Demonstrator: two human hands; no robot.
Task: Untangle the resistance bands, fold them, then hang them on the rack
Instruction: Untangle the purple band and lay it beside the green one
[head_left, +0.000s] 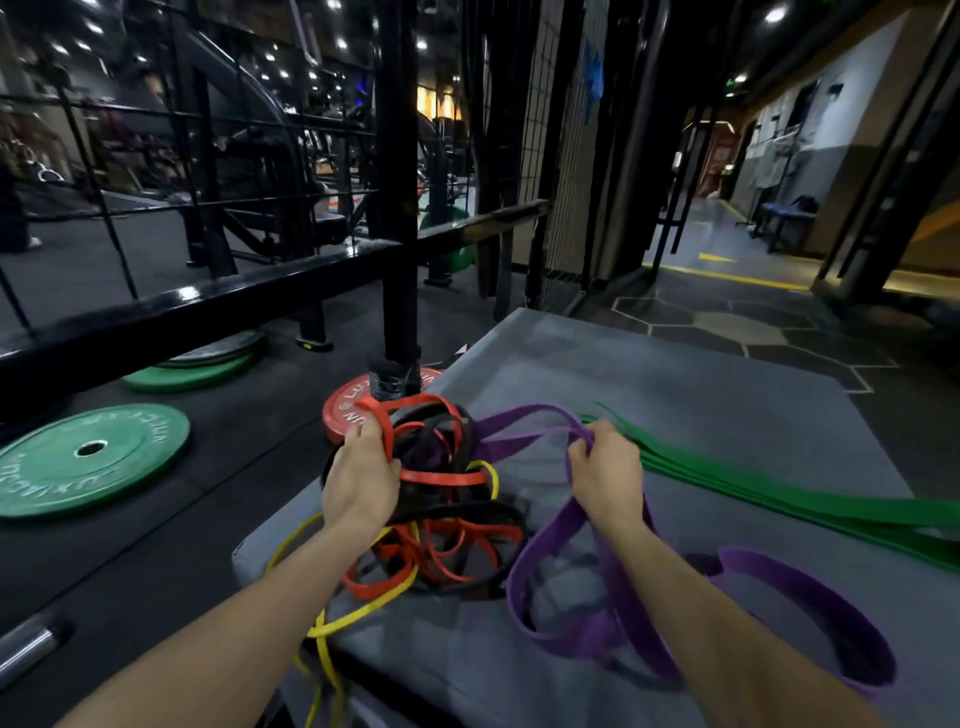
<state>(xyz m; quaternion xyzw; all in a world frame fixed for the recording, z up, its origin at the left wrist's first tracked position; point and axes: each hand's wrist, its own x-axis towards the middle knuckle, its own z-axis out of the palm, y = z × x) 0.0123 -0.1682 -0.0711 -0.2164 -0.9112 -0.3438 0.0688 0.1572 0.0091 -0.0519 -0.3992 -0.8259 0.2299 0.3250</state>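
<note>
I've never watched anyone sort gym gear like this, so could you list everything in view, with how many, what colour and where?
Tangle of bands: one heap; red, black and yellow; near left of the mat.
Purple band: count unclear, purple, from the heap to the near right.
Green band: count unclear, green, laid out on the right.
Mat: one, grey, under the bands.
Weight plates: two green on the floor at left, one red behind the heap.
Black rail: one, across the left.
Left hand: grips a red band.
Right hand: grips the purple band.
</note>
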